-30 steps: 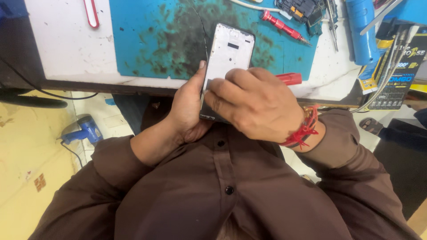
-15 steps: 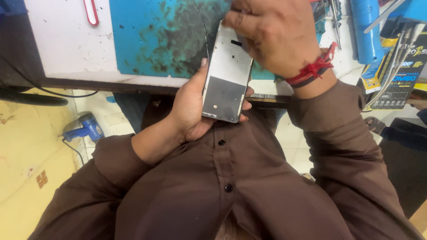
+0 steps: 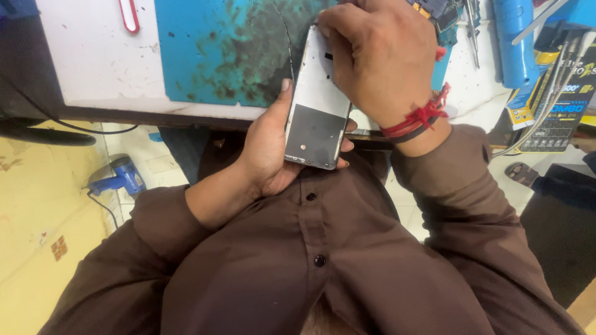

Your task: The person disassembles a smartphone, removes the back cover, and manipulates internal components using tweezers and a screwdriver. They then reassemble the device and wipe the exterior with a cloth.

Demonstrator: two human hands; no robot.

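My left hand (image 3: 267, 149) cradles an opened phone body (image 3: 315, 118) from below, its white and dark grey inner side facing up. The phone is held over my lap at the front edge of the workbench. My right hand (image 3: 379, 59), with a red thread band at the wrist, lies over the phone's top end, fingers pressed on its upper edge and hiding that part. A thin dark wire rises from the phone's top left corner.
A stained blue work mat (image 3: 230, 49) lies on the white bench (image 3: 93, 56). Screwdrivers and blue tools (image 3: 515, 37) crowd the right side beside printed packages (image 3: 559, 105). A blue hot-air tool (image 3: 121, 177) sits on the yellow floor at left.
My right hand has slid from the phone's lower half up to its top end. The dark lower part of the phone is now uncovered. My left hand keeps its hold.
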